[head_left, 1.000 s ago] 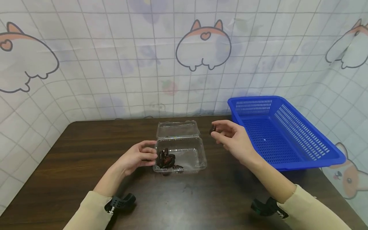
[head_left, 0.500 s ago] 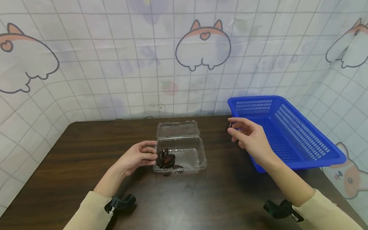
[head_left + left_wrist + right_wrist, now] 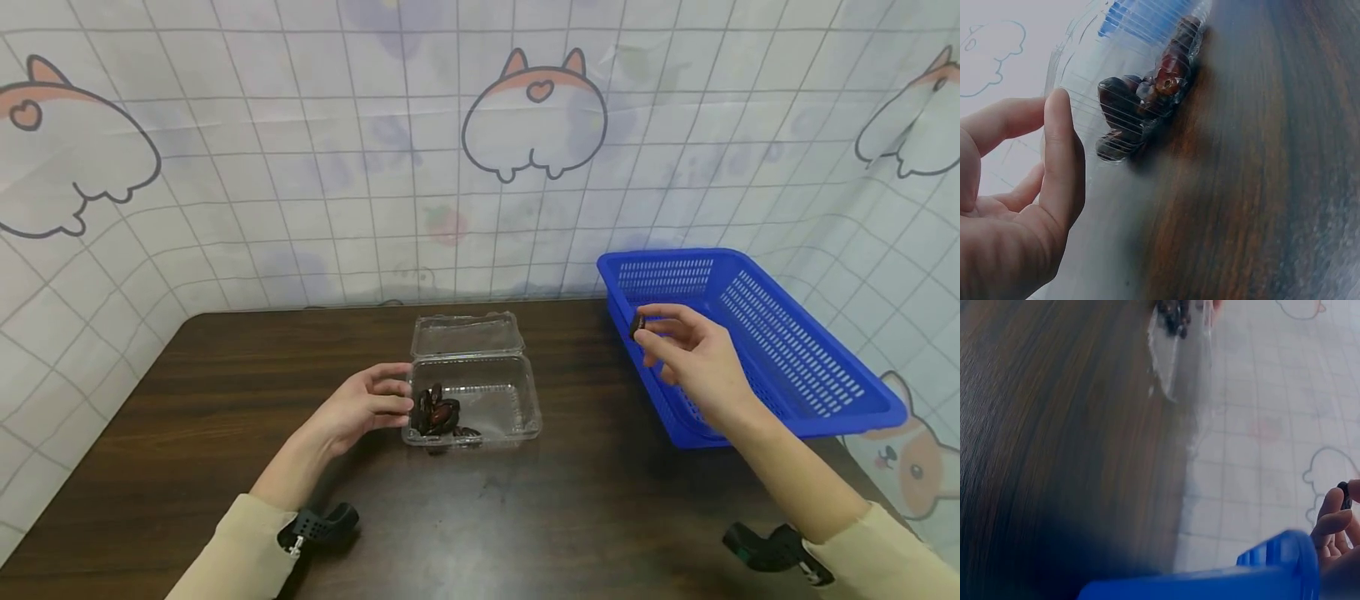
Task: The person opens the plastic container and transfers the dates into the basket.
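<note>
Head view: the right hand (image 3: 693,354) pinches a single dark date (image 3: 637,324) between thumb and fingertips, the other fingers loosely curled beneath it. The date hangs over the near left corner of the blue basket (image 3: 817,367), just inside its rim and clear of its mesh floor. Seen from the right wrist, the same date (image 3: 1345,495) shows as a small dark lump at the tips of the fingers (image 3: 1330,520), with the blue rim (image 3: 1272,565) of the basket blurred just below them.

The left hand (image 3: 365,407) rests against the left wall of the clear plastic box (image 3: 495,392), thumb and fingers lightly curved round its edge and touching it. From the left wrist the thumb (image 3: 1060,156) lies flat on the ribbed clear wall. Inside the box, a small heap of dark dates (image 3: 438,412) is gathered in the left near corner, right by that hand; the rest of the box floor shows bare. The hinged lid (image 3: 467,335) lies thrown back behind the box.

Box and basket both sit on the dark wood counter (image 3: 225,400), well apart, the basket off to the right. A curtain printed with cartoon animals on a grid hangs behind the counter
</note>
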`<state>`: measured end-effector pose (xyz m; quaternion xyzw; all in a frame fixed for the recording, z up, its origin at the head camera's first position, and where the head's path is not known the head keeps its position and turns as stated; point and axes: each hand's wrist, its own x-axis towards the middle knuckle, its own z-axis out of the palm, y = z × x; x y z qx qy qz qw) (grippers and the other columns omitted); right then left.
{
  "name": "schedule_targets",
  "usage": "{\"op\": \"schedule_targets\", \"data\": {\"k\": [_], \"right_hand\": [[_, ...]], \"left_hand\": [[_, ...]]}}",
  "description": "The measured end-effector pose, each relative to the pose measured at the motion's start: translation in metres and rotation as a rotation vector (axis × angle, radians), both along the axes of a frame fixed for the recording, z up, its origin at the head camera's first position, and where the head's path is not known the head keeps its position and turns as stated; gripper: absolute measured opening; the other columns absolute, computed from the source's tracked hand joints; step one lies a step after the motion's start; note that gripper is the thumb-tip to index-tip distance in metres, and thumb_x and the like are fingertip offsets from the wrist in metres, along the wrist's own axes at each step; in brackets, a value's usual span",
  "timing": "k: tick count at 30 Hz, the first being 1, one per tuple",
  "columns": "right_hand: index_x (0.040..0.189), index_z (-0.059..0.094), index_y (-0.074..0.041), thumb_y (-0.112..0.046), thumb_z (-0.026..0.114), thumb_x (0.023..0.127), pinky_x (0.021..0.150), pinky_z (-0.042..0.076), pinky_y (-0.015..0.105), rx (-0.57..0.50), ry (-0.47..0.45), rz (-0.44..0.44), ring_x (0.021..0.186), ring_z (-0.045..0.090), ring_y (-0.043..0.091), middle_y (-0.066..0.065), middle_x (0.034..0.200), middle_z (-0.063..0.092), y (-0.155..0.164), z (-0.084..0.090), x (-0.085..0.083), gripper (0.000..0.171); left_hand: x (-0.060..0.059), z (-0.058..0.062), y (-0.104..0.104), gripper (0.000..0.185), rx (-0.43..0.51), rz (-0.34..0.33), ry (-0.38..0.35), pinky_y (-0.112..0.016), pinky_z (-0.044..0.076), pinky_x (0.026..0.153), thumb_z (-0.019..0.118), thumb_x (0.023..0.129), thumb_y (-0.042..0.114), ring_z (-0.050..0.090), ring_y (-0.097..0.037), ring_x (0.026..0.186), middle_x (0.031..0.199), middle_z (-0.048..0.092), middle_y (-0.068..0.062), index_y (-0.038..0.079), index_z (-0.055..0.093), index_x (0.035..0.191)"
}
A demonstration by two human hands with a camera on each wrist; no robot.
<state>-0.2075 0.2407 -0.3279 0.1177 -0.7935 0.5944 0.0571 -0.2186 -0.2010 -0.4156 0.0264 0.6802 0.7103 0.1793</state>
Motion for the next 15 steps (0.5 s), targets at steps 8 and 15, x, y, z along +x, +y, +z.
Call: {"op": "schedule_targets", "data": {"k": [8, 15], "right_hand": [[0.138, 0.062, -0.016, -0.028, 0.067, 0.103, 0.060, 0.054, 0.025, 0.146, 0.006, -0.056, 0.082, 0.066, 0.014, 0.000, 0.109, 0.069, 0.022, -0.002, -0.002, 0.038], [0.138, 0.061, -0.018, -0.030, 0.067, 0.102, 0.060, 0.055, 0.026, 0.215, -0.032, -0.065, 0.081, 0.066, 0.014, -0.002, 0.111, 0.067, 0.039, -0.004, -0.002, 0.038]], "left_hand": [[0.002, -0.003, 0.000, 0.064, 0.031, 0.009, -0.017, -0.034, 0.060, 0.083, 0.064, 0.098, -0.005, 0.066, -0.019, 0.093, 0.115, 0.058, -0.013, -0.002, 0.034, 0.155], [0.002, -0.003, -0.001, 0.065, 0.051, 0.014, -0.019, -0.034, 0.060, 0.083, 0.065, 0.098, -0.005, 0.066, -0.019, 0.090, 0.112, 0.059, -0.012, -0.001, 0.035, 0.155]]}}
